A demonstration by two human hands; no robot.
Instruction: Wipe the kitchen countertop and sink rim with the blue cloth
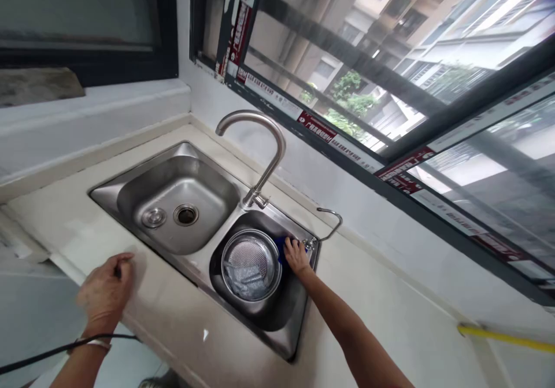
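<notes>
My right hand (296, 255) reaches into the right basin of a steel double sink (203, 263), its bent fingers on a blue thing (280, 250), mostly hidden, whose kind I cannot make out. Beside it in that basin sits a round metal strainer basket (251, 301) with a perforated bottom. Crumpled clear plastic wrapping (248, 282) lies in the basket. My left hand (108, 287) is closed in a loose curl at the counter's front edge, left of the sink, with nothing showing in it.
A curved faucet (280, 151) rises behind the sink. The left basin holds a drain hole (186, 214) and a loose strainer plug (154, 218). A bent metal tube (336, 226) stands at the sink's right rear corner. A black cable (56, 350) crosses my left wrist.
</notes>
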